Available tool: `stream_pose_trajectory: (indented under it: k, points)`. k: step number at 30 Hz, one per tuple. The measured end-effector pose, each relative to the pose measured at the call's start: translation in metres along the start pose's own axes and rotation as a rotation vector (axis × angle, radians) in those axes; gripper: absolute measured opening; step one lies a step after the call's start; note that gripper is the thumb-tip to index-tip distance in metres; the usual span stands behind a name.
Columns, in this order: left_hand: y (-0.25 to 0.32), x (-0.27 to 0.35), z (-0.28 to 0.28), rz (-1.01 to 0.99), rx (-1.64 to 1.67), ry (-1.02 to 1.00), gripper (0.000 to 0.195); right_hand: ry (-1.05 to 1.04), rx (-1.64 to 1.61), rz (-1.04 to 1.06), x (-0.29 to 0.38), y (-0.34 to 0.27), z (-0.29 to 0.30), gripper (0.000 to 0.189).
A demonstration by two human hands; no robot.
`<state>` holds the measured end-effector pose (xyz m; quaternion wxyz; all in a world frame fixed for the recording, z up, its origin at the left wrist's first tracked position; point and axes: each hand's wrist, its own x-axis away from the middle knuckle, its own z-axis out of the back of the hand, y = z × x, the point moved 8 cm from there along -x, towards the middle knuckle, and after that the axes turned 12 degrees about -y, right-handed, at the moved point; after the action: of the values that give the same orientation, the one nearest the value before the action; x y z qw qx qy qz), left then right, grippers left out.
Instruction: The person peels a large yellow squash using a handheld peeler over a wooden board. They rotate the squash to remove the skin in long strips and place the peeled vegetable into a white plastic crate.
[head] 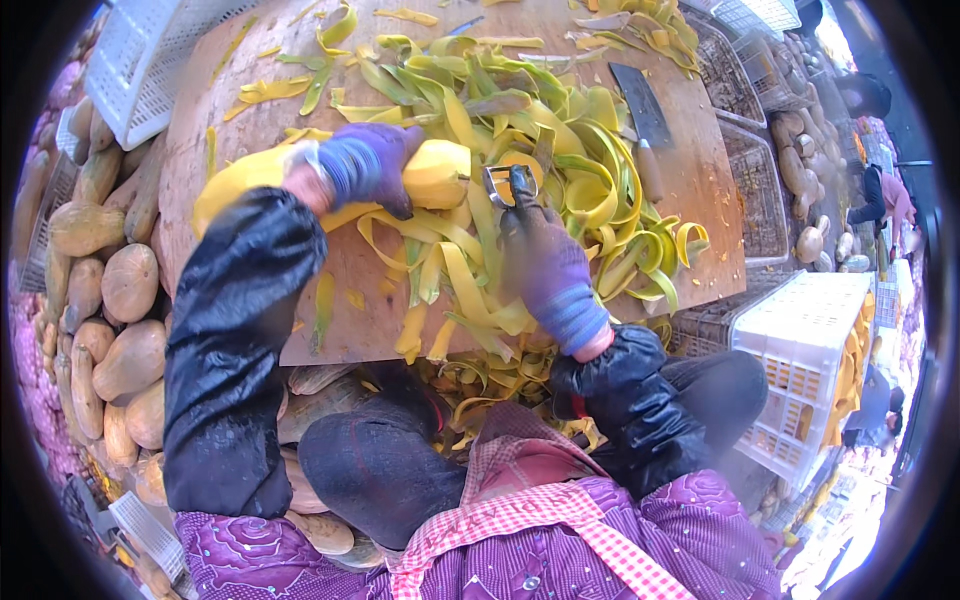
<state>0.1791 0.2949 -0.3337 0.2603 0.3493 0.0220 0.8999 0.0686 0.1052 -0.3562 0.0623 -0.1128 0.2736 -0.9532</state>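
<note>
My left hand (367,163), in a purple and blue knit glove, grips a peeled yellow squash (439,174) that lies across the wooden board (330,300). The squash's wider part shows to the left, under my forearm. In my right hand (544,255), also gloved, is a metal peeler (510,184) with a wide frame, held just to the right of the squash's cut end. The index finger lies along the peeler. A large heap of yellow-green peel strips (517,97) covers the board around and beyond both hands.
A cleaver (642,105) with a wooden handle lies right of the peels. Unpeeled squashes (127,337) are piled at the left. A white plastic crate (772,420) with orange pieces stands at the right, and another white crate (142,67) at the upper left. People (885,199) work farther right.
</note>
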Motion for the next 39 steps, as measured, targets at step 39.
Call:
stream_pose_trajectory:
  k: [39]
  points:
    - [-0.024,-0.03,0.01,-0.057,0.044,-0.22,0.077,-0.133,0.109,0.105,-0.011,0.015,-0.041,0.06]
